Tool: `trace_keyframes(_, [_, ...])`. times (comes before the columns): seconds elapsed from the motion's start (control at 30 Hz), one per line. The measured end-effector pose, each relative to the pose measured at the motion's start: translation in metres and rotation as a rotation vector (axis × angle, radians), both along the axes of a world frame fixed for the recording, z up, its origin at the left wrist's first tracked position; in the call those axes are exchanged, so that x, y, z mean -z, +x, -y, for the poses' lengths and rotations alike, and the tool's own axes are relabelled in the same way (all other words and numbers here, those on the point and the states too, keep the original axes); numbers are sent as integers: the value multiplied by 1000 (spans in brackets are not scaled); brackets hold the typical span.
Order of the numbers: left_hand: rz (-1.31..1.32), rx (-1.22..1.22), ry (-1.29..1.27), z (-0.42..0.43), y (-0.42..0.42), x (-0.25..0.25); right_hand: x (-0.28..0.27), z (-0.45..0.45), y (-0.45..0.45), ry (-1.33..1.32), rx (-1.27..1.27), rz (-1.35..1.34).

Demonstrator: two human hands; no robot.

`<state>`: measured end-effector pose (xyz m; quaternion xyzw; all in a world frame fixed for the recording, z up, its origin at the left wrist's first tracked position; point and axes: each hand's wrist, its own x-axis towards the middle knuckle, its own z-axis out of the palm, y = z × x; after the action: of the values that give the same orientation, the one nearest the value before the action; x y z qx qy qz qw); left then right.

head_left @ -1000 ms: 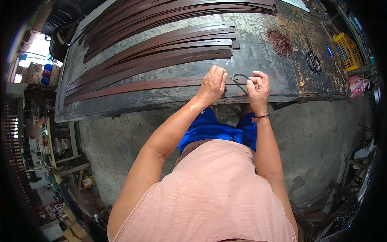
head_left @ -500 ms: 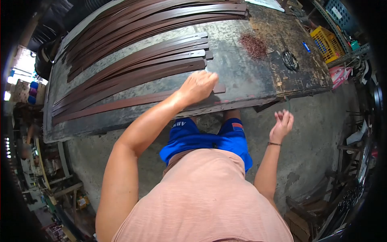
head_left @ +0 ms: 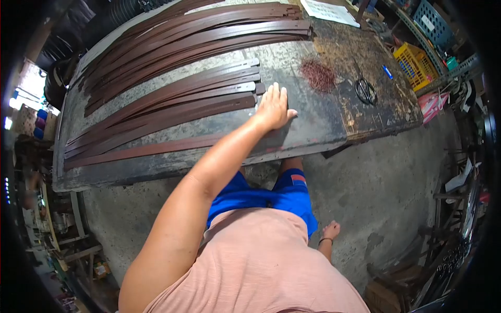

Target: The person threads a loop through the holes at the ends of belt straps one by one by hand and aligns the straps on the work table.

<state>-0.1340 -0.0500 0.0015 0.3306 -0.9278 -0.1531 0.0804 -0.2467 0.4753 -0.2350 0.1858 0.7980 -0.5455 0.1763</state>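
Observation:
My left hand [head_left: 273, 108] rests palm down on the dark worktable [head_left: 308, 117], fingers stretched and spread, holding nothing. It lies just beside the ends of a stack of brown leather-like straps [head_left: 209, 101], some with a hole near the tip. A single brown strap [head_left: 156, 152] lies along the near side of the table, its right end hidden behind my left forearm. My right hand [head_left: 331, 229] hangs low by my right side, over the floor and away from the table. Its fingers look curled, but they are too small and turned away to make out clearly.
A larger strap bundle [head_left: 209, 31] lies at the back. Toward the right are a heap of small reddish-brown pieces [head_left: 318, 75], black-handled scissors [head_left: 365, 91], a blue pen [head_left: 387, 72] and paper [head_left: 331, 11]. A yellow crate [head_left: 416, 65] stands beyond the table's right edge.
My left hand has gone from a closed fist to lying flat on the table, slightly farther forward. My right hand has dropped from near the table edge to my side.

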Motion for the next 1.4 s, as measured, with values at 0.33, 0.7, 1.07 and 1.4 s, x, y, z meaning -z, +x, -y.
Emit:
trace_keyframes(0.33, [-183, 30, 209, 34, -105, -10, -9, -26, -5, 56, 14, -12])
trace_keyframes(0.7, [-364, 84, -67, -35, 102, -8, 12, -7, -3, 43, -9, 97])
trace_keyframes(1.07, [176, -239, -167, 19, -22, -14, -28, 29, -30, 18, -112, -89])
trace_keyframes(1.4, [-147, -199, 105, 4, -96, -10, 8, -25, -7, 35, -5, 70])
